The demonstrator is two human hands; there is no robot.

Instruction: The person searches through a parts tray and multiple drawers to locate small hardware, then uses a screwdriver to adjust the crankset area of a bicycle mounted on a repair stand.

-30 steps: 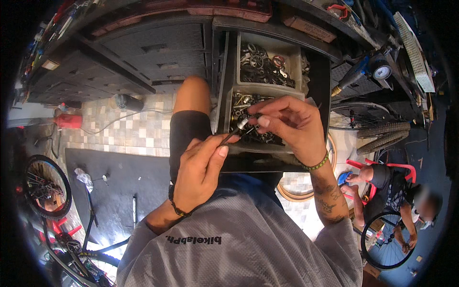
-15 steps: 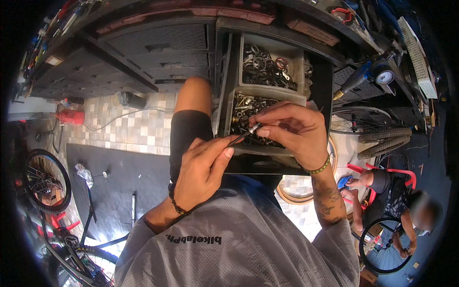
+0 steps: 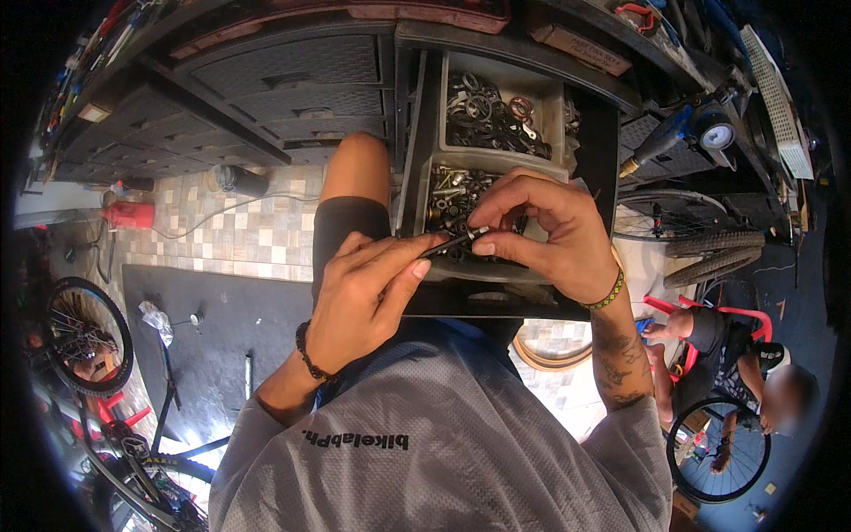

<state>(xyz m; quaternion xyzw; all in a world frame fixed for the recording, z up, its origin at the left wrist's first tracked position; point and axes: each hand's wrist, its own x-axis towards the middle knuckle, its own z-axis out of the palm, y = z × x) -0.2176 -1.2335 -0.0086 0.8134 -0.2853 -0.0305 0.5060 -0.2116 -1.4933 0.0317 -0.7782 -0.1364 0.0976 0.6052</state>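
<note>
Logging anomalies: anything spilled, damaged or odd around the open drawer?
Nothing stands out as spilled or damaged. Small parts lie jumbled in the far bin and near bin of the drawer: untidy, nothing more. The dark rod in the left hand is too small to check closely.

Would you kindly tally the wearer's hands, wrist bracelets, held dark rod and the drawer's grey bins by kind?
Hands (left hand, right hand): 2
Bracelets (dark bracelet, green bracelet): 2
Dark rod: 1
Grey bins (upper bin, lower bin): 2
Total: 7

Round-dialled gauge (image 3: 716, 136) at right — red container (image 3: 131, 215) and dark floor mat (image 3: 253, 319) at left.
</note>
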